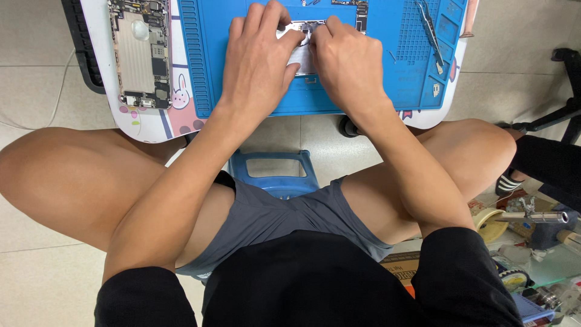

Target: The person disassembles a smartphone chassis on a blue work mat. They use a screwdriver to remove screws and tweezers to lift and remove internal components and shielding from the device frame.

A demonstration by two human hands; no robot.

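1. Left hand (257, 57) and right hand (348, 60): fingers curled, both pinching one small white part (301, 54) on the blue mat (242, 91).
2. One opened phone (140, 54) left of the mat.
3. One pair of tweezers (431, 30) on the mat's right.

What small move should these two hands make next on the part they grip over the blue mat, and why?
Probably a slow peel or lift: the left hand and right hand both pinch the small silvery part lying on the blue mat, fingertips meeting at its top edge. What they grip exactly is hidden.
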